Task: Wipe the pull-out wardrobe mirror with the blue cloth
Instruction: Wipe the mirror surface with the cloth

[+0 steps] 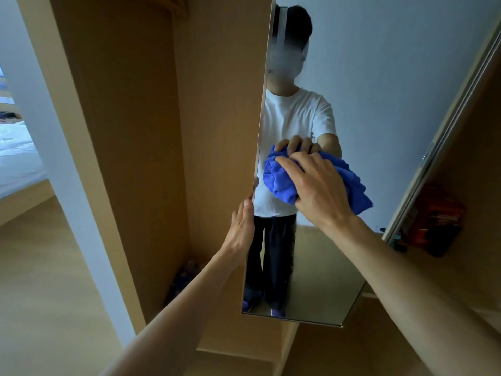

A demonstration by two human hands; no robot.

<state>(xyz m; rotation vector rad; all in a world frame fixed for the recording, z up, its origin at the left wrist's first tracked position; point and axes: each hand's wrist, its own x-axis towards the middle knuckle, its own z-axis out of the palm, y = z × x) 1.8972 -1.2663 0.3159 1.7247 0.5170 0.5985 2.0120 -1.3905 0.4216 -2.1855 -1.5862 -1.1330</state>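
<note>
R hand [317, 185] grips blue cloth [279, 180], likely soft & light, bunched under fingers; L hand [241, 226] pinches mirror [379, 104] edge, prob. fragile.

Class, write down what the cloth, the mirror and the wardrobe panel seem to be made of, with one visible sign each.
The cloth: soft looped fabric, probably microfibre or terry; it bunches in ribbed folds.
The mirror: silvered glass, glossy; it gives a sharp reflection.
The wardrobe panel: likely laminated board, matt tan; flat, even colour without clear grain.
</note>
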